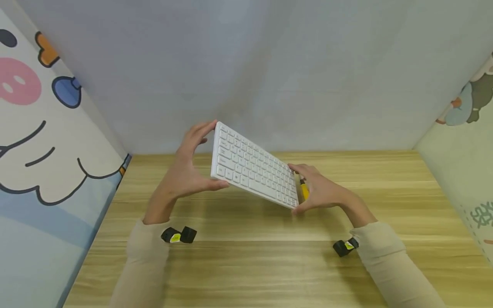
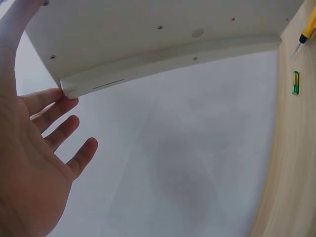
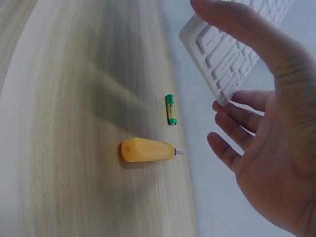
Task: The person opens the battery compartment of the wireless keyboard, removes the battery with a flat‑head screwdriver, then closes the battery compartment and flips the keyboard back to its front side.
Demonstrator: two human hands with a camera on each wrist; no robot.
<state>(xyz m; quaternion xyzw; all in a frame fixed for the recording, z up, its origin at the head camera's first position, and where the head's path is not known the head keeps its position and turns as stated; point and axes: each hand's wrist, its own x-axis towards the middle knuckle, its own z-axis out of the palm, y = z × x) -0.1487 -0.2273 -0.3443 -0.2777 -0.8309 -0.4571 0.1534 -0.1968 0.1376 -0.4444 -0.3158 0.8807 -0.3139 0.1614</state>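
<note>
A white keyboard is held up off the table, tilted, its left end higher and its keys facing me. My left hand grips the left end by its corners, thumb at the lower one and fingertips at the upper. At the other end, my right hand pinches the keyboard's edge between thumb and fingers. The left wrist view shows the keyboard's underside, with several small screws. Behind the right hand lies a yellow-handled screwdriver, mostly hidden in the head view. Near its tip is a green and gold battery.
The wood-grain table meets a pale grey wall at the back. A panel with cartoon drawings stands on the left, another on the right. Small black devices are strapped at both sleeves.
</note>
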